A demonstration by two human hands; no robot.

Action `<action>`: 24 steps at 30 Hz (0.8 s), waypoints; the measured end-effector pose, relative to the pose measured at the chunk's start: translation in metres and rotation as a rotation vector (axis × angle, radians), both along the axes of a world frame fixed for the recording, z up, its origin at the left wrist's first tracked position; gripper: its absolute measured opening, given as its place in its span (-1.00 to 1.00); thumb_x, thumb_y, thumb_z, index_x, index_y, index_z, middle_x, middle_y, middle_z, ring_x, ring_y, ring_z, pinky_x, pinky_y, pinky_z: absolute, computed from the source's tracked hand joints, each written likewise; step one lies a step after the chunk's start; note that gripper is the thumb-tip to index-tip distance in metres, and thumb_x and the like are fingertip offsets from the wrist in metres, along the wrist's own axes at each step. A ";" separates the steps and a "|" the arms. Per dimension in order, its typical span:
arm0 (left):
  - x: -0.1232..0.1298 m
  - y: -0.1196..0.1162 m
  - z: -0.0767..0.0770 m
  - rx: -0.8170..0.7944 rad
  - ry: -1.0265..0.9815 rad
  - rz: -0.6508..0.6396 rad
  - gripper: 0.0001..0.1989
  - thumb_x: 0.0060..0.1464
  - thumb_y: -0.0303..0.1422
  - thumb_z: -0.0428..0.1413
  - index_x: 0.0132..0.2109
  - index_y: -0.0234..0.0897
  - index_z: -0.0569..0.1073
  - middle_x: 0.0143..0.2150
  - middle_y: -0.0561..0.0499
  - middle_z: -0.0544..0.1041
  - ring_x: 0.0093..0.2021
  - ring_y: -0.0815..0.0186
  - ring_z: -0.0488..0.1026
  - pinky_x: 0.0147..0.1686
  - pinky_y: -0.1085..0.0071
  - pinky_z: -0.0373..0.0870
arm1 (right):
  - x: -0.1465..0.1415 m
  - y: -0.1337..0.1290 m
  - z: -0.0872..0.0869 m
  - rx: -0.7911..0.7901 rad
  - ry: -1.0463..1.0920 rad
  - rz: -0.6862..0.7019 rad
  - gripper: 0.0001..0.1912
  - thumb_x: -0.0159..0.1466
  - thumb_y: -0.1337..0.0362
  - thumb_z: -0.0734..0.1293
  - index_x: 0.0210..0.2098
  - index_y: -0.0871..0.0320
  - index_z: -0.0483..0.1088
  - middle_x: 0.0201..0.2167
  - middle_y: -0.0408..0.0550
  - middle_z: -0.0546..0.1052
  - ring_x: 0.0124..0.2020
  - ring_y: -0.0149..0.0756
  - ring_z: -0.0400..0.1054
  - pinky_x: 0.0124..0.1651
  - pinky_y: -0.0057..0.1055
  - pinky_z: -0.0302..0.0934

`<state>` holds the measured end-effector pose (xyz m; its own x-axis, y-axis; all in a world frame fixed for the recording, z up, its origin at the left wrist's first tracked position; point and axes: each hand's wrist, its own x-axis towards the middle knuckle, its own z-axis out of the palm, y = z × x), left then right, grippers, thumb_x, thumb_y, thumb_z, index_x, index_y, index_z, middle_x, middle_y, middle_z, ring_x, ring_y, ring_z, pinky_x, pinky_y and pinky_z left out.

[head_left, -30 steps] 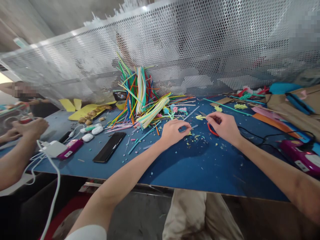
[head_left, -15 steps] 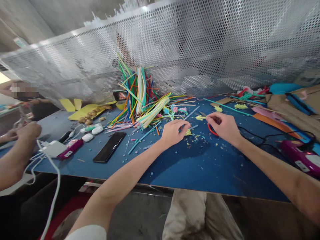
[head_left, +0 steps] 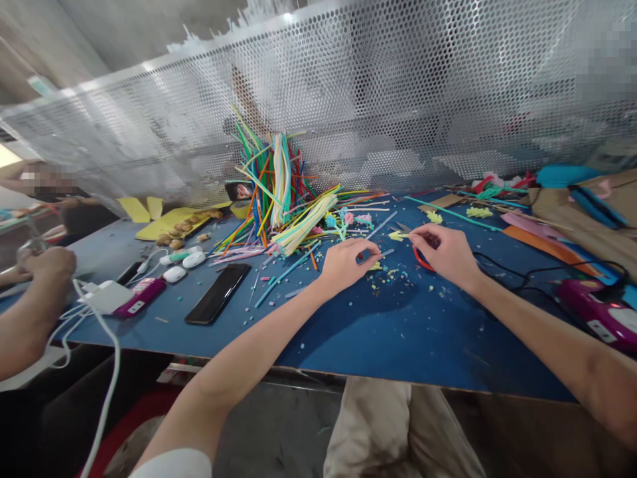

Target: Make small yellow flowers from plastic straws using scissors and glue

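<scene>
My right hand [head_left: 440, 249] pinches the end of a small yellow fuzzy piece [head_left: 399, 236] that points left above the blue table [head_left: 348, 338]. Facing it, my left hand [head_left: 348, 264] has its thumb and forefinger curled together; whatever lies between the tips is too small to name. Red-handled scissors [head_left: 423, 260] lie partly under my right hand. Another yellow piece [head_left: 375, 266] rests by my left fingertips, among scattered tiny clippings [head_left: 395, 275]. Blue and pink fuzzy flowers [head_left: 343, 220] lie behind my left hand.
A bundle of coloured pipe cleaners [head_left: 281, 192] stands behind a black phone [head_left: 217, 293]. Purple power strips [head_left: 142, 297] and cables flank both sides. At far left are a co-worker's hands [head_left: 47, 265]. A perforated metal screen [head_left: 398, 99] closes the back.
My left fingers have shifted slightly right and closed a little more. My right hand has barely moved. The co-worker's hands at far left have moved slightly left and down.
</scene>
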<state>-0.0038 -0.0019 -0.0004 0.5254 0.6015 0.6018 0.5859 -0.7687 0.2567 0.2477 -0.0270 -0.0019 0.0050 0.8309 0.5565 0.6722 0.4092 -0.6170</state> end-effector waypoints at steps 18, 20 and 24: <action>0.002 -0.003 0.002 -0.052 -0.015 -0.002 -0.85 0.30 -0.28 0.13 -0.19 -0.18 0.59 -0.17 0.10 0.66 -0.35 0.43 0.51 -0.26 0.47 0.41 | 0.000 0.002 -0.003 0.007 -0.010 -0.001 -0.72 0.35 0.02 0.32 -0.25 0.06 0.56 -0.38 -0.07 0.62 -0.38 -0.23 0.47 -0.26 -0.27 0.31; 0.002 -0.003 0.002 -0.053 -0.020 -0.003 -0.85 0.30 -0.29 0.13 -0.19 -0.19 0.58 -0.16 0.09 0.66 -0.35 0.43 0.51 -0.26 0.47 0.41 | 0.000 0.002 -0.004 0.007 -0.007 0.002 -0.71 0.34 0.02 0.32 -0.24 0.06 0.56 -0.37 -0.06 0.63 -0.38 -0.23 0.48 -0.26 -0.27 0.31; 0.001 -0.003 0.001 -0.039 -0.034 -0.012 -0.81 0.34 -0.29 0.08 -0.15 -0.21 0.58 -0.15 0.06 0.66 -0.33 0.41 0.53 -0.28 0.46 0.39 | 0.001 0.002 -0.004 0.006 -0.009 0.000 -0.70 0.35 0.01 0.31 -0.24 0.07 0.56 -0.37 -0.06 0.63 -0.38 -0.23 0.48 -0.24 -0.26 0.32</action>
